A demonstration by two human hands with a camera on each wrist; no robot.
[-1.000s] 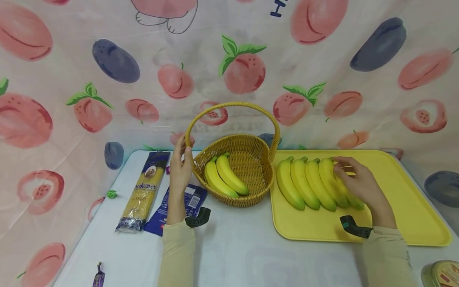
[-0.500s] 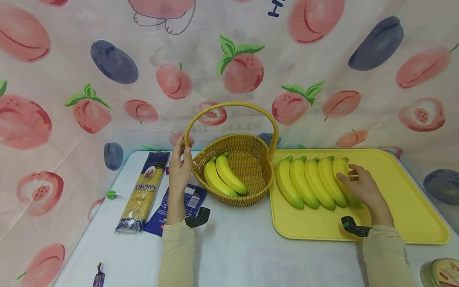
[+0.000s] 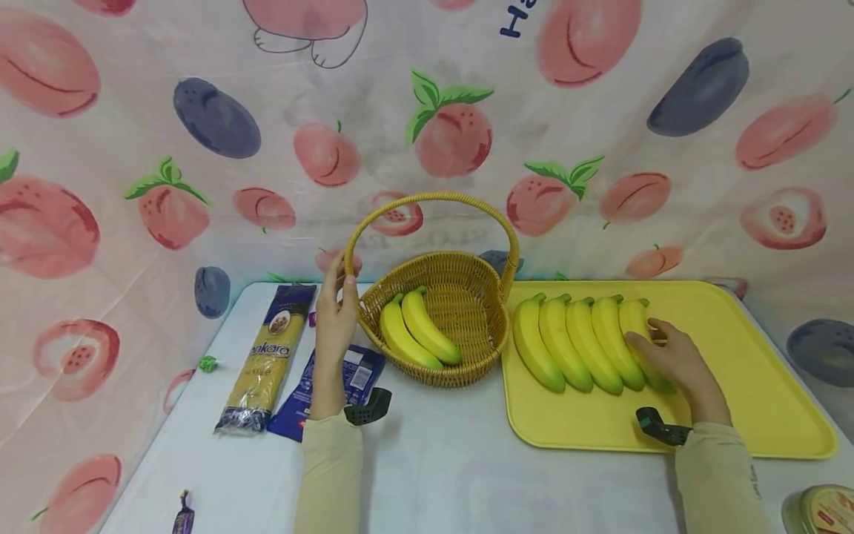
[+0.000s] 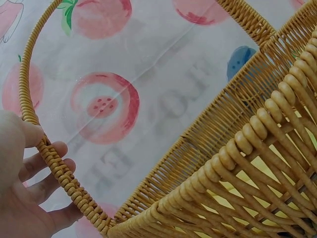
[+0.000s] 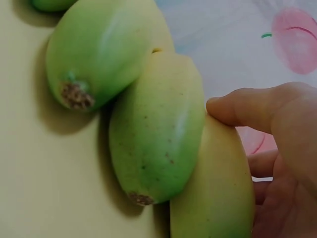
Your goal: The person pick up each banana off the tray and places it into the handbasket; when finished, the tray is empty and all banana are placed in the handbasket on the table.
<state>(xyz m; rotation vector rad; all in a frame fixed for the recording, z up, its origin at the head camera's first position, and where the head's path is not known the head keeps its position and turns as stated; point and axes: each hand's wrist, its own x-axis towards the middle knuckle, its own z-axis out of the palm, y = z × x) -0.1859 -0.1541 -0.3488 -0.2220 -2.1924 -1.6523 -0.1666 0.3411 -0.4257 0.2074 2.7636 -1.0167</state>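
Note:
My left hand (image 3: 333, 315) holds the left base of the tall handle (image 4: 64, 176) of a wicker basket (image 3: 454, 376); thumb and fingers lie on opposite sides of it. Two bananas (image 3: 419, 334) lie side by side in the left half of the basket. On a yellow tray (image 3: 754, 371) to the right, several bananas form a slanting row. My right hand (image 3: 677, 363) grips the rightmost banana (image 3: 635, 317), its thumb on the near side and the fingers beyond. The right wrist view shows this banana (image 5: 218, 183) against its neighbour (image 5: 158, 129), still in the row.
Left of the basket lie a pasta packet (image 3: 267, 363) and a dark blue packet (image 3: 300, 400), partly behind the left forearm. A purple-wrapped sweet (image 3: 183, 515) and a small green thing (image 3: 207, 363) are farther left. A lidded jar (image 3: 827, 508) stands at front right. A fruit-print cloth (image 3: 400, 96) hangs behind.
My right hand has drawn back slightly from the stem end of the rightmost banana and settled lower along its side. The left hand and basket have stayed put.

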